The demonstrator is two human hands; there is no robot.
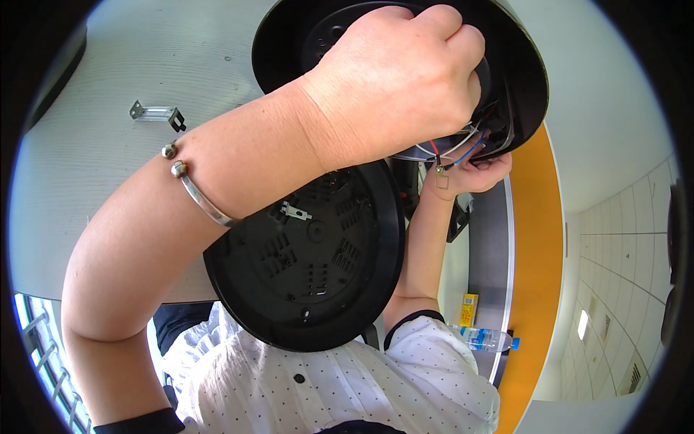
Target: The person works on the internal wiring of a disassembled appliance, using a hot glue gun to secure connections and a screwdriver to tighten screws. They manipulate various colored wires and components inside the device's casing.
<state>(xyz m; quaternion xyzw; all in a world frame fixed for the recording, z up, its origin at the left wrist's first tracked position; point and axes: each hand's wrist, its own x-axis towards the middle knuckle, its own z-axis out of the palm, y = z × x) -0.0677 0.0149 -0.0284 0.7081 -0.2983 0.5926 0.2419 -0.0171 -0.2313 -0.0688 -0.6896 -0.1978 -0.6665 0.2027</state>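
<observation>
My left hand (408,76) is closed in a fist, knuckles up, over a black round bowl-shaped housing (524,54). Whatever its curled fingers grip inside is hidden behind the hand. From below, my right hand (473,173) holds the housing at its lower rim, with the thumb out of clear sight. Red, white and blue wires (457,155) hang from the housing between the two hands. Beneath my left forearm, a black round slotted cover (311,253) leans against my front at the table edge. A small pale metal bracket (296,211) sits on its inner face.
On the light table (181,50), a U-shaped metal bracket (157,113) lies left of my forearm. A dark round edge (61,76) shows at the far left. At right are an orange edge (546,253), a yellow box (469,309) and a clear bottle (486,338) with a blue cap.
</observation>
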